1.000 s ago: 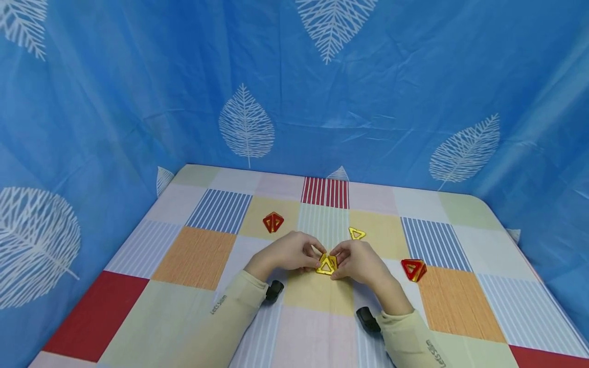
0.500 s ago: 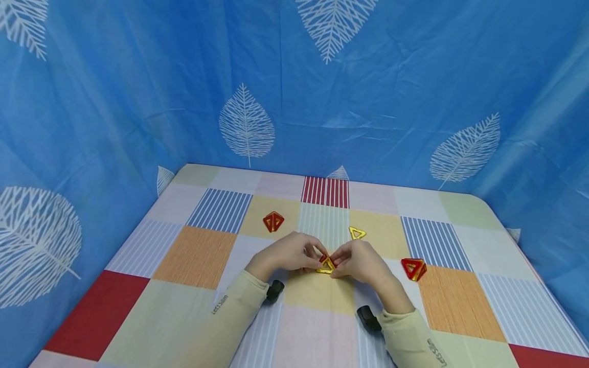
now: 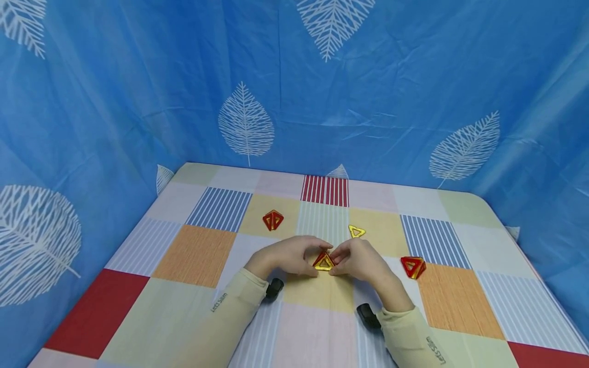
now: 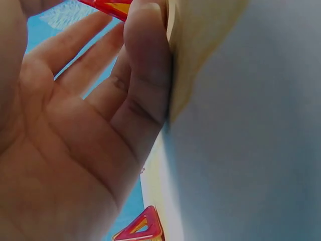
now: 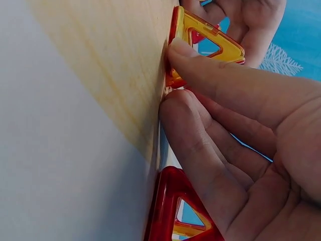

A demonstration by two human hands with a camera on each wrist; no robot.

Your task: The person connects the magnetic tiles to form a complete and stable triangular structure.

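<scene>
A small pyramid of magnetic triangle tiles [image 3: 324, 263], yellow in front with red sides, stands on the table between both hands. My right hand [image 3: 361, 261] pinches its right side; in the right wrist view the thumb [image 5: 183, 49] lies against the yellow triangle tile [image 5: 228, 46]. On the other side, my left hand [image 3: 289, 255] arches with thumb and fingers spread apart around the pyramid's left side. In the left wrist view, its fingers [image 4: 146, 37] are loosely bent at the tabletop, and only a red-and-yellow corner of the pyramid [image 4: 111, 7] shows.
A loose yellow triangle tile [image 3: 356, 231] lies just beyond the right hand. One red pyramid [image 3: 273, 220] stands at the back left, another red pyramid [image 3: 413, 267] to the right. A patchwork cloth [image 3: 317, 332] covers the table; a blue curtain [image 3: 294, 102] hangs behind it.
The yellow front tile has been joined by red sides closing up into a pyramid. My left thumb and fingers have spread apart and shifted slightly left; the right hand stays nearly still.
</scene>
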